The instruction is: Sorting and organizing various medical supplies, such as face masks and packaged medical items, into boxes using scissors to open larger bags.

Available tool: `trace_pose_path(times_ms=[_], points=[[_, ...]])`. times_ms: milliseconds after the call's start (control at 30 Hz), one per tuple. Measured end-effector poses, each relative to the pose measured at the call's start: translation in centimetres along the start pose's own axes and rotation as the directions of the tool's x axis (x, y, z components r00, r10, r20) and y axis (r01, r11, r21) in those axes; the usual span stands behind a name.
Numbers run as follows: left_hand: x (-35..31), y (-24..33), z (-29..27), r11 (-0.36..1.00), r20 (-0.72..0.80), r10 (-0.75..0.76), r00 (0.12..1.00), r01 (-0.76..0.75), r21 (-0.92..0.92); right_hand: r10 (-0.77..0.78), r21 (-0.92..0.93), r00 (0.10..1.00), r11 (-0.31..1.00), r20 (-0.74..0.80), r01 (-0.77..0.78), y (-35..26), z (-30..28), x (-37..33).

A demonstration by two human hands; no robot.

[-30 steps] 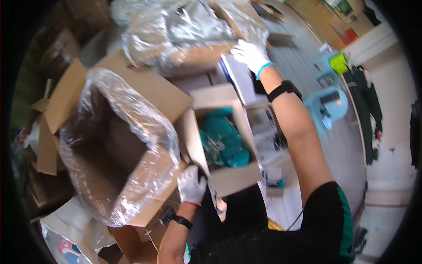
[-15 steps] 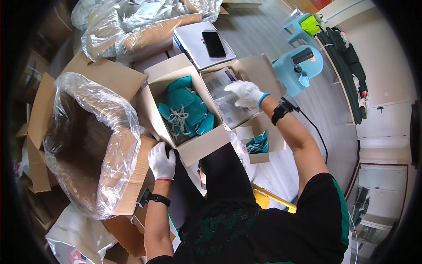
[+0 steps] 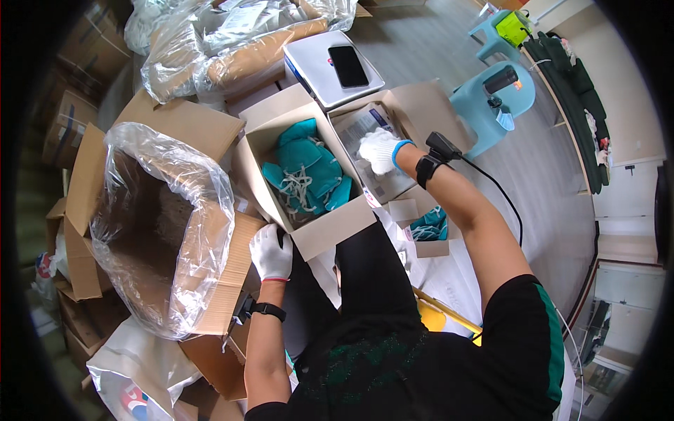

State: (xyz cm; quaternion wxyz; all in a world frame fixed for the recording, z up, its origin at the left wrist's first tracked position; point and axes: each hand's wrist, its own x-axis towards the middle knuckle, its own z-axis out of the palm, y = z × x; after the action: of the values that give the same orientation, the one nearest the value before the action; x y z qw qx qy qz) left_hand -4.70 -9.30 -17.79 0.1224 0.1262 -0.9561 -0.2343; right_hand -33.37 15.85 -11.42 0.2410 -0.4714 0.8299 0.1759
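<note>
Right hand [image 3: 379, 149], gloved, I read as lying fingers spread on clear-wrapped packs [image 3: 365, 126] inside the open carton's [image 3: 414, 105] right compartment, gripping nothing. Left hand [image 3: 271, 251] clasps the carton's near-left corner; teal masks [image 3: 305, 175] fill its left compartment.

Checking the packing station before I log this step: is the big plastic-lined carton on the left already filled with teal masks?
No: the plastic-lined carton shows only bare cardboard inside its liner, while the teal masks lie in the smaller open box beside it.

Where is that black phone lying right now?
In the head view the black phone lies flat on a white box at top centre, just behind the open cardboard box where the right hand reaches.
</note>
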Motion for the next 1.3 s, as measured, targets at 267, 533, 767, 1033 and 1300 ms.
trace_pose_path(times_ms=[267, 533, 767, 1033, 1300], points=[[0.3, -0.4, 0.1, 1.0, -0.001, -0.006, 1.0, 0.006, -0.024, 0.046, 0.488, 0.958, 0.867, -0.285, 0.103, 5.0, -2.4, -2.7], [-0.5, -0.7, -0.4, 0.998, -0.019, -0.021, 1.0, 0.02, -0.066, 0.398, 0.768, 0.671, 0.463, -0.626, 0.442, 6.2, -4.0, -7.7], [0.9, 8.4, -7.7, 0.73, -0.19, -0.28, 0.941, 0.08, -0.679, 0.436, 0.788, 0.688, 0.09, -0.581, 0.609, -0.5, -6.0, -11.2], [2.9, 18.0, -8.6, 0.812, -0.346, -0.031, 0.938, -0.179, -0.556, 0.313, 0.765, 0.793, -0.24, -0.522, 0.598, -14.1, -5.0, -11.3], [1.6, 13.3, -10.1, 0.346, -0.128, -0.412, 0.902, 0.025, -0.938, 0.254, 0.758, 0.834, -0.348, -0.49, 0.552, -15.4, -1.6, -15.6]])
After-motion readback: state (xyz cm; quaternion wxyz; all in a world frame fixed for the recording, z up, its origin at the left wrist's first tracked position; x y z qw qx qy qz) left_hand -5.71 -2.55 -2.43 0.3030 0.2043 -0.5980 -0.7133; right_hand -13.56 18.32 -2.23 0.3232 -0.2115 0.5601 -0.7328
